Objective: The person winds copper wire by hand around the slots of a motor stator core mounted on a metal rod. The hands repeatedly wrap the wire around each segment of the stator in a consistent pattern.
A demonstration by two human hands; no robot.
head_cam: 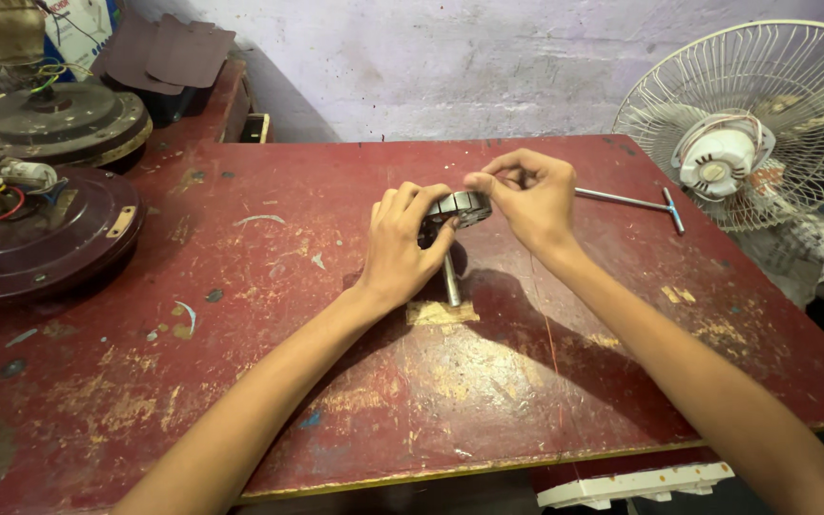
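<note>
Head view — I log: left hand (401,246), fingers wrapped round a small motor stator (458,206) on its shaft, held just above the red bench (240,315). Right hand (529,198), fingers pinching thin copper wire (547,334) at its rim. Advice — I'd keep the wire taut. T-handle wrench (627,198) lies nearby.

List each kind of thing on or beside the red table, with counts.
Hands: 2, left, right
Slotted metal core on a shaft: 1
T-handle tool: 1
Round brown motor housings: 2
White caged fan: 1
Total: 7
</note>
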